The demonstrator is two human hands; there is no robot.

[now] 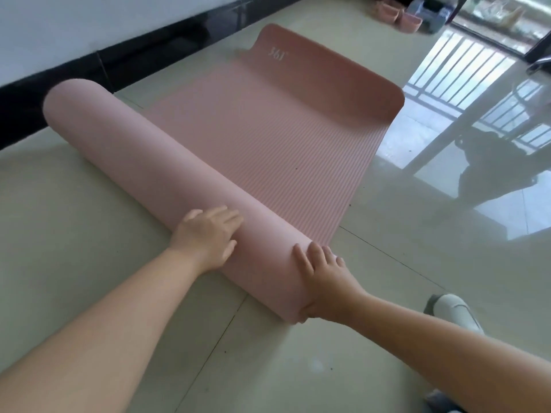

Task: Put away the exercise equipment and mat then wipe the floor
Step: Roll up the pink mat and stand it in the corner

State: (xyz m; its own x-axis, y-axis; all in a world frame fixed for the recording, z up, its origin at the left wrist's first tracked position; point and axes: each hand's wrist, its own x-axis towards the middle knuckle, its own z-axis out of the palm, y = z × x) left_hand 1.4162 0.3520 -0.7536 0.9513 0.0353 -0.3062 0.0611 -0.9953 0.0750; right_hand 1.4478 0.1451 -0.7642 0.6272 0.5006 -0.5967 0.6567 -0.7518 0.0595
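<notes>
Risk of telescoping: both hands bear on the near end of the roll only, with the far end at 10 o'clock unsupported, so uneven pressure likely to drive one end ahead and skew the roll into a cone. Risk of a loose core if pressure lapses; thick foam likely to spring back and unwind. Curled far edge at 1 o'clock likely to flip or fold under on arrival of the roll. Dark specks on the ribbed face likely to be trapped inside unless brushed off. Pink mat point(268, 129) lying on the glossy tiled floor point(74, 204), roughly half rolled; rolled part point(155, 162) running diagonally from 10 o'clock to 5 o'clock, smooth on the outside; flat remainder ribbed, extending toward 1 o'clock, far edge lifted and bearing a pale printed mark. Left hand point(208, 236) laid flat on top of the roll, fingers straight, grip wide and pressing, not clasping. Right hand point(322, 278) wrapped over the open end of the roll at 5 o'clock, fingers curled on top, thumb below, grip holding the mat. White shoe point(453, 311) on the floor at 4 o'clock, just beside the right forearm.
</notes>
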